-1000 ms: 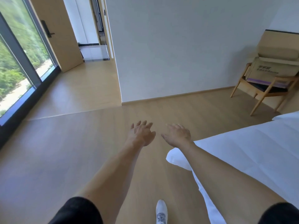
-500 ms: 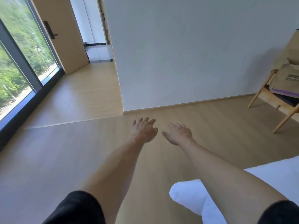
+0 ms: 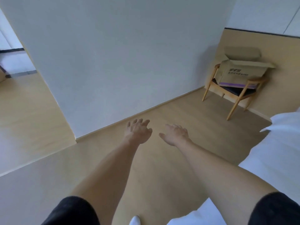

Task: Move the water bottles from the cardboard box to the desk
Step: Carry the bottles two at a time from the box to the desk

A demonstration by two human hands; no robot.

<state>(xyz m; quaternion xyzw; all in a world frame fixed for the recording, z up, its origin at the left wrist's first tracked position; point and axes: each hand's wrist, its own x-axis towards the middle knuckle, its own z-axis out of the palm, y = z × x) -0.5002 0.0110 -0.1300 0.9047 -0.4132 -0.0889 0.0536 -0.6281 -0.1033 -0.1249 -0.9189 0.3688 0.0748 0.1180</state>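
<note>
An open cardboard box (image 3: 238, 73) with dark print and a purple stripe sits on a wooden chair (image 3: 233, 93) in the far right corner. Its flaps stand up and its inside is hidden, so no water bottles show. No desk is in view. My left hand (image 3: 138, 130) and my right hand (image 3: 176, 134) reach forward side by side over the wooden floor, fingers relaxed and spread, holding nothing. Both are well short of the box.
A white wall (image 3: 121, 62) runs across ahead, its corner (image 3: 73, 135) jutting out at the left with a passage beyond. A white bed (image 3: 279, 151) fills the right side. My white-socked foot (image 3: 134, 221) shows at the bottom edge.
The view has swung right: the window and door have left the frame, and the chair with the box now sits fully in view. Both hands stay outstretched and empty.
</note>
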